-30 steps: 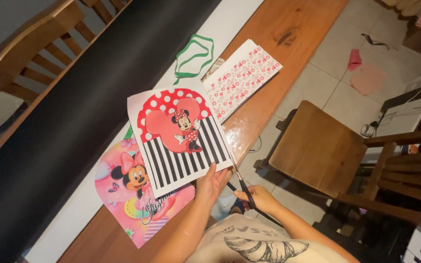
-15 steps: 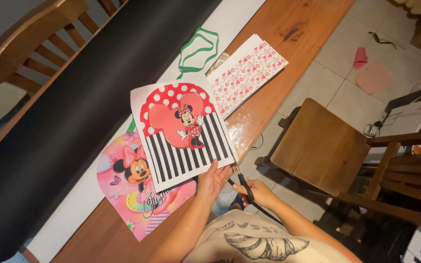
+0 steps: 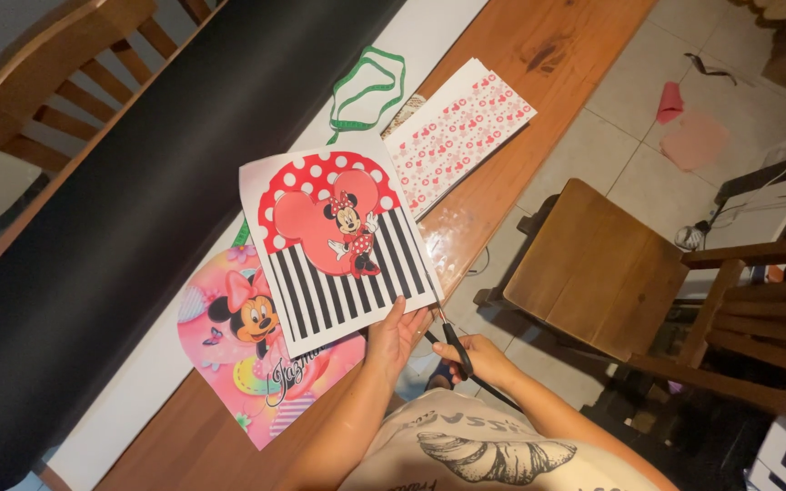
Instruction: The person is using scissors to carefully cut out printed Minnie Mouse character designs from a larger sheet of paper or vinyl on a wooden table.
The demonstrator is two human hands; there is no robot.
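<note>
Seen from above, a person sits at a long wooden surface [image 3: 539, 55]. The left hand [image 3: 393, 338] pinches the lower edge of a printed paper sheet [image 3: 338, 241], its grip clamped on it; the sheet has a red top with white dots, black and white stripes below, and a cartoon mouse on a pink shape in the middle. The sheet is held just above the near edge of the surface. The right hand [image 3: 488, 359] has its grip closed through the black handles of a pair of scissors [image 3: 452, 341], whose blades meet the sheet's lower right corner.

Partly under the sheet, to its left, lies a pink rounded cardboard cutout [image 3: 247, 364] showing another cartoon mouse. Beyond the sheet lies a white paper with small red patterns [image 3: 461, 132], beside a green ribbon loop [image 3: 366, 86]. A wide black strip [image 3: 138, 200] runs along the surface's far side. A wooden chair [image 3: 593, 268] stands right of the person.
</note>
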